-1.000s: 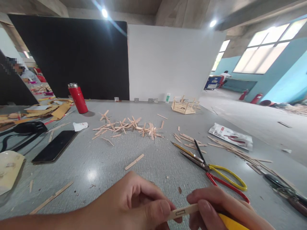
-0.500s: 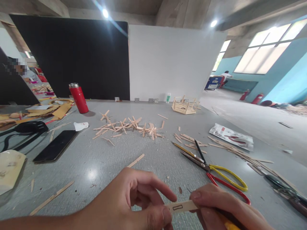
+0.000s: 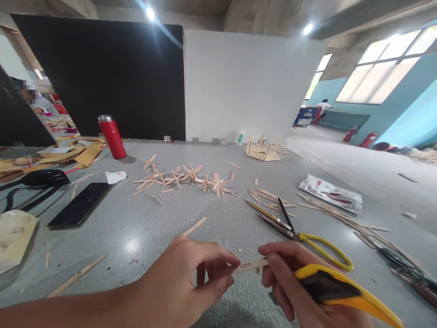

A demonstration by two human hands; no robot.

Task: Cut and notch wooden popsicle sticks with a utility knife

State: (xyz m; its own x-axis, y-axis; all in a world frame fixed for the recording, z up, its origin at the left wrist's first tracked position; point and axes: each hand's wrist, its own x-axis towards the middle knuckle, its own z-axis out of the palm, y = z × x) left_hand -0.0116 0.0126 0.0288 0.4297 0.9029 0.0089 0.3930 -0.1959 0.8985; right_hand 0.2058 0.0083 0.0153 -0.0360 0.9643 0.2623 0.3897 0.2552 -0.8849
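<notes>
A short flat wooden stick (image 3: 251, 264), with a small rectangle drawn on it, is held just above the table between my two hands. My left hand (image 3: 200, 273) pinches its left end between thumb and fingers. The other end is in the fingertips of my right hand (image 3: 290, 275). A yellow-and-black tool (image 3: 336, 289), which looks like a utility knife, also rests in my right hand; its tip is hidden. Behind that hand lie scissors (image 3: 293, 234) with yellow and red handles, beside a pencil (image 3: 261, 209) and a black pen (image 3: 285, 214).
Crossed stick pieces (image 3: 184, 177) spread over the mid-table, with a hexagonal stick frame (image 3: 265, 150) behind. Loose sticks (image 3: 341, 217), a white packet (image 3: 331, 193) and pliers (image 3: 406, 269) lie right. A phone (image 3: 80, 205) and red flask (image 3: 112, 137) are left.
Both hands have risen away from me with the stick, slightly turned. My right hand has rolled, bringing much more of the yellow-and-black tool into view.
</notes>
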